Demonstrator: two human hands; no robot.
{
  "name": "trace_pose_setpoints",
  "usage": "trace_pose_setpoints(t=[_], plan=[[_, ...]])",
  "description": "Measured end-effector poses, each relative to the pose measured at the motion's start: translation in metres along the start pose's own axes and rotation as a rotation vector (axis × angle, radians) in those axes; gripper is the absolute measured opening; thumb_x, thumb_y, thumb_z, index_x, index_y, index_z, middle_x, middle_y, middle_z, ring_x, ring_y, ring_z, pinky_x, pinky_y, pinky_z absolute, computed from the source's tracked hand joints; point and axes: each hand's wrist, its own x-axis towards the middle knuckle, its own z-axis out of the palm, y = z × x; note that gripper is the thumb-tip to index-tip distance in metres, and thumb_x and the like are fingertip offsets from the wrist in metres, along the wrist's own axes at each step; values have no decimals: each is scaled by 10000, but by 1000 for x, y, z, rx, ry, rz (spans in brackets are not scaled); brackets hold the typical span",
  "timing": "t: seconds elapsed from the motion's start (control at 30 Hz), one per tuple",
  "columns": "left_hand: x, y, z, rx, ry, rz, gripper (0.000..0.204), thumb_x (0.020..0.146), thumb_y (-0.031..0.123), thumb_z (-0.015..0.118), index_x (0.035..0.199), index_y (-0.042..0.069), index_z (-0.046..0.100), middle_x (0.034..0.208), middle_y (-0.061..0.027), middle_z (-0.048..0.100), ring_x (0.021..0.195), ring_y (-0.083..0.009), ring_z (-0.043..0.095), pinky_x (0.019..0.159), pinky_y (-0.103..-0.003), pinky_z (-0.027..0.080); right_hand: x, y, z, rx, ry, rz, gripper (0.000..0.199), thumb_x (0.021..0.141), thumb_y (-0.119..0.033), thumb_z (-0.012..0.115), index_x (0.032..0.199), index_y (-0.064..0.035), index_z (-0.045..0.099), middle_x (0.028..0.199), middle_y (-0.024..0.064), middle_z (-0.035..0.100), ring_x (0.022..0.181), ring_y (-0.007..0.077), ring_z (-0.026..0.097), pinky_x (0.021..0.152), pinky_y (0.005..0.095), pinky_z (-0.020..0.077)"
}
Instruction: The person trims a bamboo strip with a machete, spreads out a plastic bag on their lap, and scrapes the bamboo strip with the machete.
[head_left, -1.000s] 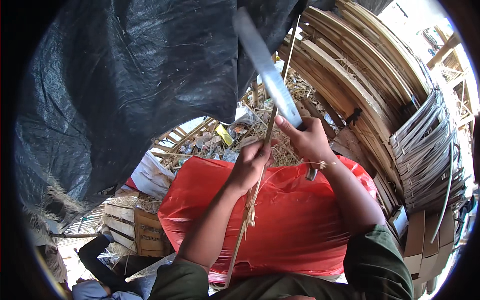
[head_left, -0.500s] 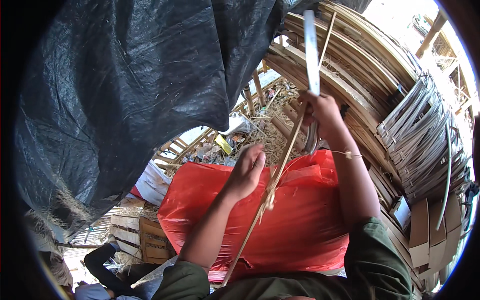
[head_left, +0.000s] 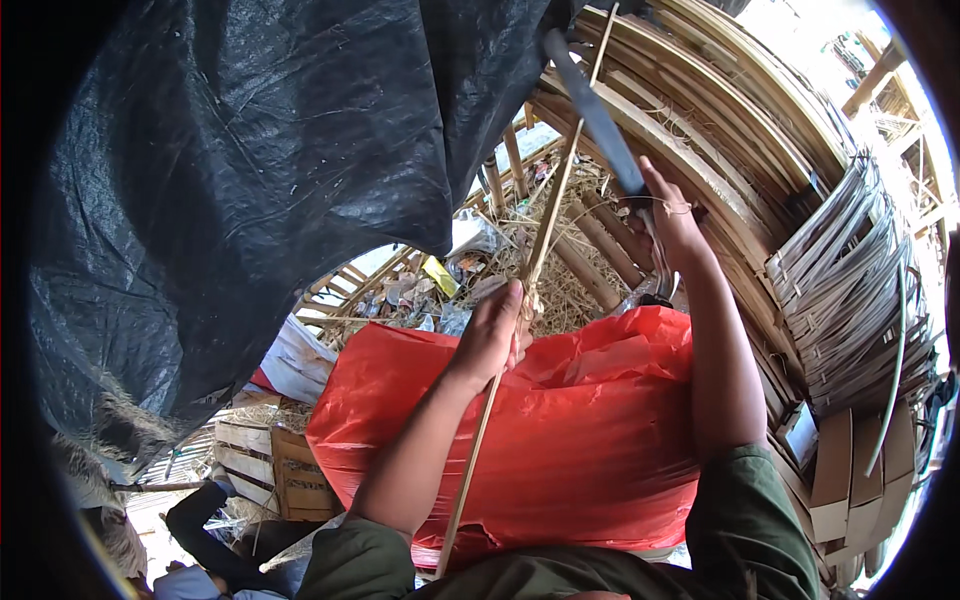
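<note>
A long, thin bamboo strip slants up and away from near my lap. My left hand is closed around its middle, just below a frayed, curled patch of fibres. To the right, my right hand grips a long-bladed knife by its handle, which is partly hidden by the fingers. The blade points up and left, and in the picture its far end lies close to the strip's upper part; I cannot tell whether they touch. Beneath both forearms, red plastic sheeting covers something bulky in front of me.
Black tarpaulin hangs at the left. Stacked bamboo slats and a bundle of greyish strips line the right, above brown cardboard. Straw and litter cover the ground ahead. A wooden crate and another person's dark-clothed limb show lower left.
My left hand has closed on the bamboo strip, which it was apart from before. My right hand has moved right and slightly down, away from the strip, tilting the knife blade left.
</note>
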Motion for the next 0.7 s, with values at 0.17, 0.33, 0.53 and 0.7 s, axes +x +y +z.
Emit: trace_pose_setpoints(t=[0.17,0.33,0.53,0.7], plan=[[15,9,-15,-22,9,5,392,1013,517,463,826,172,460,576,74,366,393,-17,318,356,-196,229,-20,4,32,-50,-173,133,795,956,-738,258,859,-32,610,583,8,459,447,97,398,411,272,319],[19,11,-16,70,98,-34,430,999,554,465,819,165,479,565,74,375,386,-22,333,350,-187,254,-42,11,58,-165,-207,1,793,965,-726,212,922,-24,577,632,22,505,513,88,452,472,254,388],[19,2,-15,202,58,47,376,1019,490,470,994,125,555,559,42,454,401,-52,423,363,-211,333,-45,6,90,-578,-219,-184,699,943,-618,521,803,43,700,634,95,607,637,207,609,619,380,491],[21,-2,-14,198,90,22,392,1032,484,438,1004,112,560,565,40,460,399,-55,413,365,-215,327,-45,10,93,-483,-247,-62,642,995,-565,477,728,6,598,523,-3,477,473,114,442,453,298,360]])
